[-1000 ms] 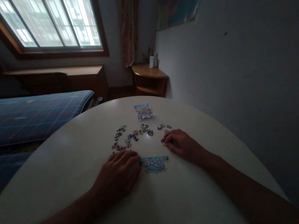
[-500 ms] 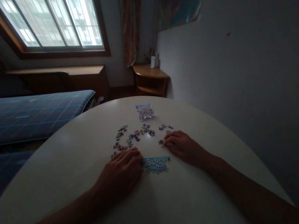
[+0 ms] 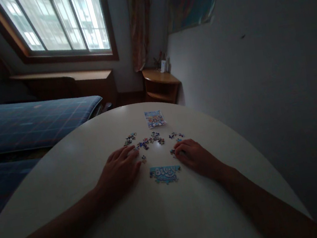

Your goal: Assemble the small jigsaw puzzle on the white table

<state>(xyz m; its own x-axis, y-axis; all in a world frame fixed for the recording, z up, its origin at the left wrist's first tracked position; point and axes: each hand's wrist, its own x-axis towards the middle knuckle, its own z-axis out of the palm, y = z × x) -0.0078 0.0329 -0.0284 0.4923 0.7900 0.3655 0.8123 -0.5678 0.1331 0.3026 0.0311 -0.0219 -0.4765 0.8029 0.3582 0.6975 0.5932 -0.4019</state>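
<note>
A joined strip of blue jigsaw puzzle (image 3: 166,174) with "BLUEY" lettering lies on the white round table (image 3: 162,222), between my hands. My left hand (image 3: 120,168) rests palm down to its upper left, fingers stretched over loose puzzle pieces and hiding some of them. One single puzzle piece (image 3: 144,159) lies just right of its thumb. At the right, my right hand (image 3: 192,153) has curled fingers closed on a small dark puzzle piece (image 3: 172,152) at the fingertips. Several loose puzzle pieces (image 3: 143,144) are spread in an arc beyond both hands.
A printed packet or picture sheet (image 3: 155,119) lies beyond the pieces, near the table's far side. A bed with a blue plaid mattress (image 3: 34,121) stands left of the table. Behind are a wooden corner shelf (image 3: 161,77) and a window; a wall runs along the right.
My left hand has moved left and away from me, off the strip's left end and onto the loose pieces, uncovering a single piece. The right hand stays almost in place at its piece.
</note>
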